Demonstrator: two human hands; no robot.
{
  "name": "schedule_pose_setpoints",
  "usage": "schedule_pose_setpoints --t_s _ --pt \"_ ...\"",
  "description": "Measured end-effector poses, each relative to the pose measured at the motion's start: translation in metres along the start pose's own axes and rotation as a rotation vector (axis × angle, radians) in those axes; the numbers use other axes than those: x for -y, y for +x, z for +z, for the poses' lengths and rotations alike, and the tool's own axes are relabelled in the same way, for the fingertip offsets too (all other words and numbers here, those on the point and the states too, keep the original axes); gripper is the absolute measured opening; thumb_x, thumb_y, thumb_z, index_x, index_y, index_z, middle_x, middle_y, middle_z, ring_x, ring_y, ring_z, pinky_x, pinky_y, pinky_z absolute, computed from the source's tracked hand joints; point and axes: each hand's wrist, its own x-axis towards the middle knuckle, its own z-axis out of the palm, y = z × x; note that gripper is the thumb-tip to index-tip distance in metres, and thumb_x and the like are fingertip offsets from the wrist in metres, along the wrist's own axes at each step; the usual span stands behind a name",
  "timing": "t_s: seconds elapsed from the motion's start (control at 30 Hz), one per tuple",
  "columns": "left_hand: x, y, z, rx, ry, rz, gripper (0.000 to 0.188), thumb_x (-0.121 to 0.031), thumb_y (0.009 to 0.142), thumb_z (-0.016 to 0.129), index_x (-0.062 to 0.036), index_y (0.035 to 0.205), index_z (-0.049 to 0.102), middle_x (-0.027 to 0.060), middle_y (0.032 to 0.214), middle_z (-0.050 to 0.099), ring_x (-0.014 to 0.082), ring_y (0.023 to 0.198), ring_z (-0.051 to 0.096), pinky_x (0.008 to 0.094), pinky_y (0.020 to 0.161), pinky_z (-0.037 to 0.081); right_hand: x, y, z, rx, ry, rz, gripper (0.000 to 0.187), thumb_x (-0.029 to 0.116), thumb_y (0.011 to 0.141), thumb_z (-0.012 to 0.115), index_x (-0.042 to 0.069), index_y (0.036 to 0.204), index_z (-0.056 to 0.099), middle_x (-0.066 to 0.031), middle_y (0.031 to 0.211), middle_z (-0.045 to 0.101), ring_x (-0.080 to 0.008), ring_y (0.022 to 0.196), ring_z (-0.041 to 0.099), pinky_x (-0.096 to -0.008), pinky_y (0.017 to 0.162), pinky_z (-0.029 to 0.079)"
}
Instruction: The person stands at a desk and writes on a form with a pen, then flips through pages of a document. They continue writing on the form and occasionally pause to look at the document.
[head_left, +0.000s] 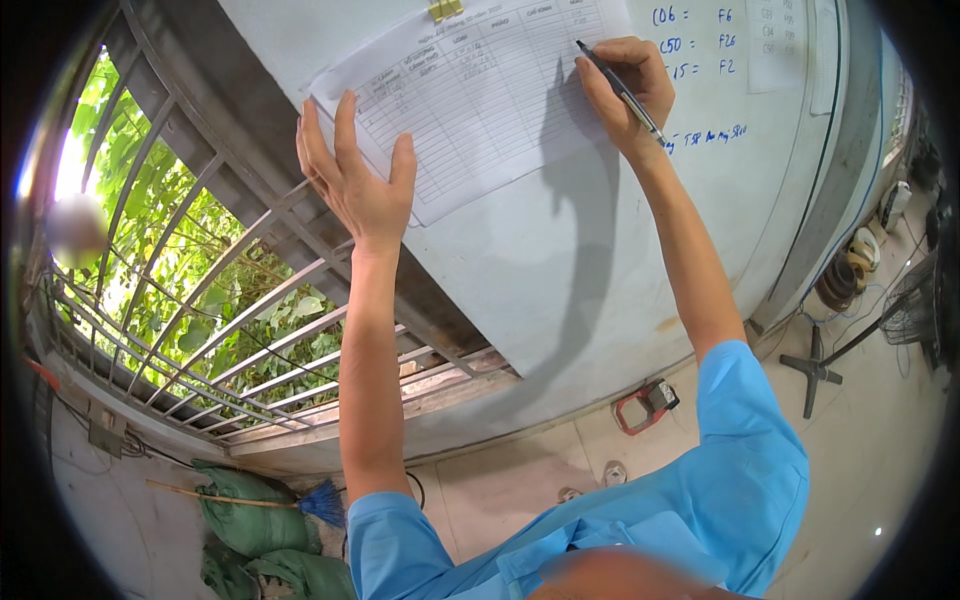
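Note:
A printed table form (490, 130) on white paper hangs tilted against a pale wall, held at its top by a yellow clip (445, 9). My left hand (358, 175) lies on the sheet's left edge with its fingers spread. In my right hand (638, 95) is a dark pen (622, 92), gripped between thumb and fingers near the form's right side. The pen's tip points up and left, over the right-hand columns; whether it touches the paper I cannot tell. Some handwriting shows in the upper rows.
Left of the form is a barred window (200, 270) with leaves behind it. Blue handwriting (690, 45) marks the wall at right. Below are green sacks (250, 515), a blue broom (323, 502), a red-framed object (640, 408) and a black fan stand (812, 368).

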Motion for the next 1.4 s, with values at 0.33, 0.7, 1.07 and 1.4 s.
schedule_pose_setpoints --t_s 0.33,0.7,1.07,1.4 --pt "-0.095 -0.011 0.012 0.077 -0.018 0.277 0.056 -0.014 0.089 0.072 -0.0205 0.144 0.07 0.0013 0.151 0.063 0.0235 0.137 0.056 0.0447 0.114 0.043 -0.018 0.017 -0.022 0.154 -0.077 -0.093 0.021 -0.001 0.09 0.084 0.0 0.105 0.069 -0.0088 0.102 0.076 -0.0133 0.085 0.073 -0.0267 0.077 0.059" --pt "-0.15 0.02 0.078 0.056 -0.012 0.1 0.065 -0.017 0.083 0.078 -0.0175 0.147 0.069 0.0 0.156 0.06 0.0246 0.109 0.06 0.04 0.093 0.051 -0.02 0.024 -0.02 0.161 -0.02 -0.094 0.019 0.001 0.092 0.083 0.001 0.103 0.067 -0.0065 0.092 0.075 -0.008 0.076 0.069 -0.0238 0.068 0.056" --pt "-0.153 0.028 0.09 0.044 0.06 0.09 0.063 -0.016 0.079 0.081 -0.0141 0.141 0.072 0.0044 0.153 0.065 0.0263 0.09 0.066 0.0411 0.078 0.053 -0.024 0.03 -0.018 0.147 -0.14 -0.259 0.023 -0.002 0.088 0.084 -0.001 0.098 0.064 -0.0122 0.087 0.075 -0.0119 0.069 0.07 -0.0237 0.061 0.055" --pt "-0.154 0.021 0.095 0.015 0.163 0.097 0.058 -0.023 0.086 0.079 -0.0186 0.144 0.071 -0.0024 0.157 0.061 0.0229 0.108 0.05 0.0383 0.095 0.045 -0.028 0.034 -0.013 0.124 -0.166 -0.292 0.024 0.013 0.089 0.089 0.005 0.095 0.067 -0.0082 0.079 0.076 -0.0149 0.066 0.072 -0.0276 0.06 0.056"
